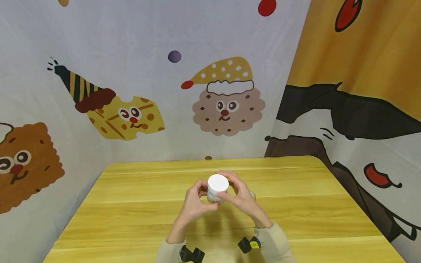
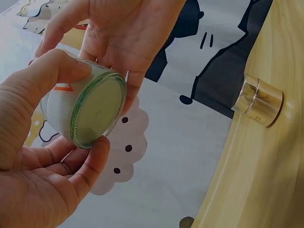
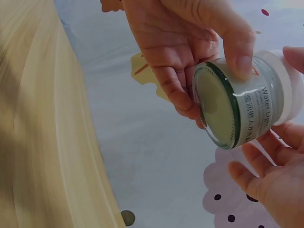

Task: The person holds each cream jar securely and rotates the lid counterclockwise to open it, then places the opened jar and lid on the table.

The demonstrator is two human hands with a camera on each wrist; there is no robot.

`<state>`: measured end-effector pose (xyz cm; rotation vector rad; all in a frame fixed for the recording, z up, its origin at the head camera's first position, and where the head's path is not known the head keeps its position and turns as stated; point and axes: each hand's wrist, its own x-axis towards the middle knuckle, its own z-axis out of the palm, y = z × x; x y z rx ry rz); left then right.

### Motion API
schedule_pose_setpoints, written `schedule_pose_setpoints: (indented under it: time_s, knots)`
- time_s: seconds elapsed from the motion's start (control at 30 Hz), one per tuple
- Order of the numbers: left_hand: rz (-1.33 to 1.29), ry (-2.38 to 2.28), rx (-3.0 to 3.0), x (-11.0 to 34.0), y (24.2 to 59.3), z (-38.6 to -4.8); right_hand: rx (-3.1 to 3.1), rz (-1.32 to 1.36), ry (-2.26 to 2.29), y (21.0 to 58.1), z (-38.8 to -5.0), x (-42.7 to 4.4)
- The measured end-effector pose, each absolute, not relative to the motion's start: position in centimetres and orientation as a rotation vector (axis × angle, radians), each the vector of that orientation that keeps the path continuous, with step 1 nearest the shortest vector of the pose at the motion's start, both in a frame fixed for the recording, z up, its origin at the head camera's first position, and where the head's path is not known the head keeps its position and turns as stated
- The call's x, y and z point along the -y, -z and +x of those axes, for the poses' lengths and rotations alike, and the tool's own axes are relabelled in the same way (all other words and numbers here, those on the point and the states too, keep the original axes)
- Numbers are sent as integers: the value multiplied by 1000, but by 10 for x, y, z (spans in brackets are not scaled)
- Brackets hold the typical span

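Observation:
A round jar with a white lid is held between both hands above the table. My left hand grips the glass body, thumb on one side and fingers on the other; the greenish base faces the left wrist camera. Around the white lid are the thumb and fingers of my right hand. Printed text shows on the jar's label in the right wrist view. The lid sits on the jar.
A shiny gold cylindrical container stands on the wooden table, mostly hidden behind the right hand in the head view. Behind the table hangs a cloth printed with cartoon figures.

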<state>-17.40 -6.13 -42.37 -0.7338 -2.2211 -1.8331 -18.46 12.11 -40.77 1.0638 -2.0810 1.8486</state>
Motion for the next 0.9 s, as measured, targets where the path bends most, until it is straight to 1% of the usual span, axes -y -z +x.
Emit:
schedule_pose_setpoints:
  time_s: [0.4,0.8,0.9]
  knots:
    - [-627,1834,2255,70,426,-176,2003,954,-1852,408,-185,-133]
    - [-438,1859,2246,82,432,-180,1979,821,-1859,421,-187,-164]
    - [-375,1847,2274,85,424,-177,1957,781,-1869,424,-187,-172]
